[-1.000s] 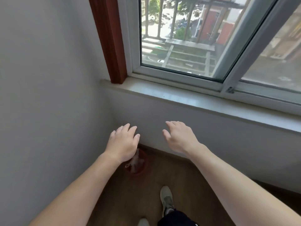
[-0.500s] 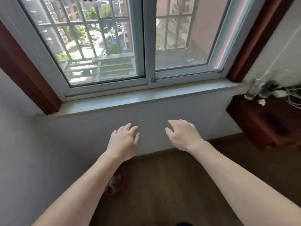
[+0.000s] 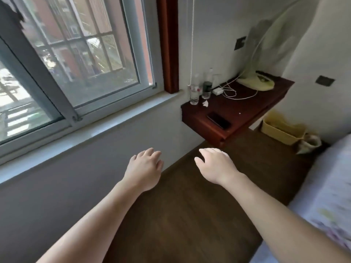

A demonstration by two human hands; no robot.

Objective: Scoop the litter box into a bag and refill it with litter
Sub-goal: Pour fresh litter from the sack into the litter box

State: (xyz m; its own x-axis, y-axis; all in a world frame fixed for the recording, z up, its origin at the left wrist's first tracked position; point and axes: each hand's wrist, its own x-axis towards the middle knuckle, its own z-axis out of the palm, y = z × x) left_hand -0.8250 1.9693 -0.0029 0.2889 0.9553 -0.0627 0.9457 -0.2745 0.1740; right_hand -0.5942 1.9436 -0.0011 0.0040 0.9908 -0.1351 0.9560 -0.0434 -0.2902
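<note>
While both hands hang empty over the floor, nothing of the task shows as started: no scoop, no bag of litter, no scooped waste in view. Judged from this, the whole job is left, beginning with reaching the box.

Counts, largest first:
- One window (image 3: 72,59), upper left of the frame, two sliding panes, with one pale sill (image 3: 91,130) running under it.
- One bed edge (image 3: 322,196) with a floral cover, lower right.
- One dark wood floor (image 3: 190,215), centre to bottom.
- One red-brown wall shelf (image 3: 237,111), right of centre.
- One fan (image 3: 266,59) under a clear cover, its base on the shelf's far end, upper right.
- One yellow tub (image 3: 281,131) on the floor at the right edge, below the shelf. It may be the litter box; contents cannot be told from here.
- One small crumpled bag-like thing (image 3: 309,143) just beside the tub; too blurred to name.
- Two hands: left hand (image 3: 144,169), palm down, fingers loosely curled and close, holding nothing; right hand (image 3: 214,166), palm down, fingers relaxed and slightly parted, holding nothing. They are apart from each other and touch nothing.
- Two clear bottles (image 3: 194,92) at the shelf's near corner; a third pale shape behind them is unclear.
- One dark phone (image 3: 218,120) lying flat at the shelf's front edge.
- One white charger (image 3: 216,91) with its looped cable.
- Two dark wall plates: one (image 3: 240,42) behind the fan, one (image 3: 325,80) on the right wall.
</note>
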